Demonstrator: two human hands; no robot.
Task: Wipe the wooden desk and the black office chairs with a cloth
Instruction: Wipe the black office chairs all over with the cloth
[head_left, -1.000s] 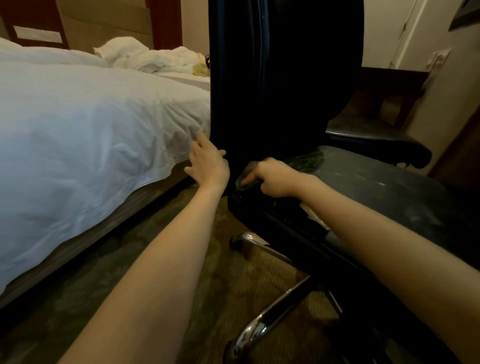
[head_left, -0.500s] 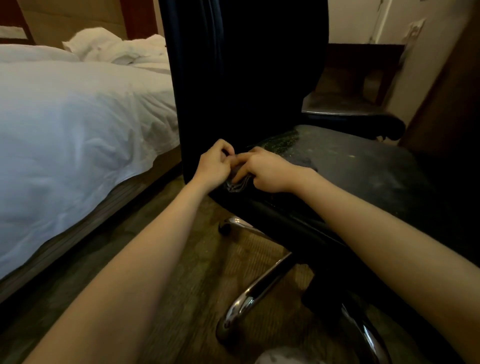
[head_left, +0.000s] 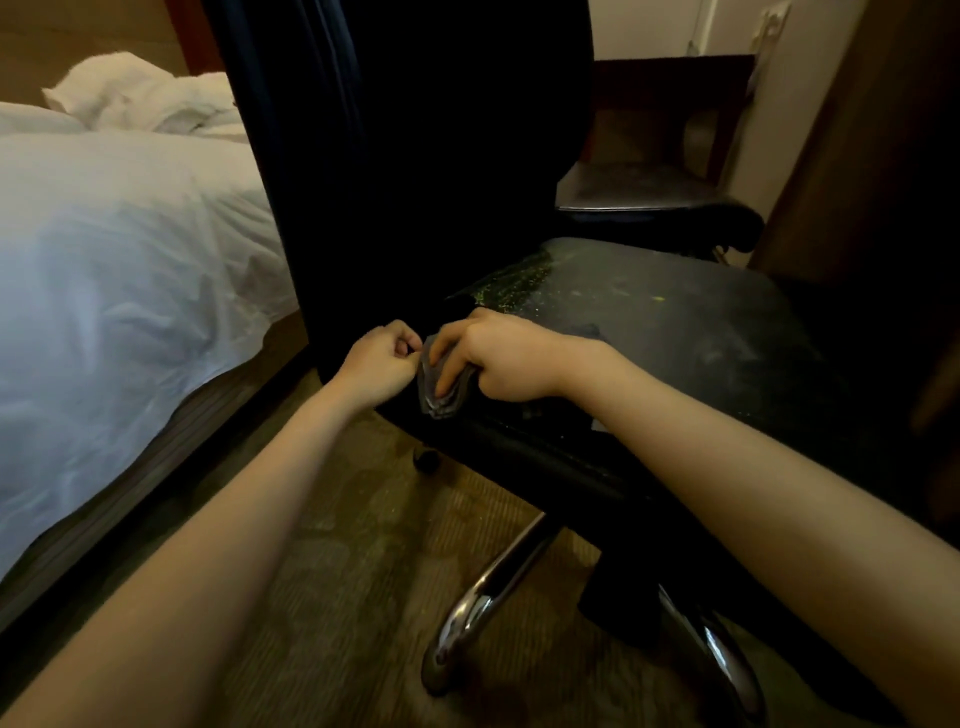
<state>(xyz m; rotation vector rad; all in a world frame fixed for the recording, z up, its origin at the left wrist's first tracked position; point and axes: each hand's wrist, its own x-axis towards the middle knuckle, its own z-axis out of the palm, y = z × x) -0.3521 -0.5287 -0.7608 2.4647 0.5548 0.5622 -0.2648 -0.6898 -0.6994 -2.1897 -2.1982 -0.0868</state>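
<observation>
A black office chair (head_left: 675, 332) fills the middle of the view, its tall backrest upright and its worn seat speckled with flaking. My right hand (head_left: 498, 358) grips a folded grey cloth (head_left: 441, 387) at the seat's near left corner. My left hand (head_left: 376, 364) is curled beside it, its fingertips pinching the cloth's left edge. A second black chair (head_left: 660, 208) stands behind, to the right. The wooden desk (head_left: 872, 156) shows as a dark brown panel at the far right.
A bed with white sheets (head_left: 119, 270) runs along the left, close to the chair. The chair's chrome legs (head_left: 483, 608) and a castor (head_left: 427, 460) spread over the patterned carpet below. A pale wall lies behind.
My left hand left the backrest's edge and came to the cloth at the seat corner. Both hands now meet on the cloth. The view shifted, so the chair sits more central.
</observation>
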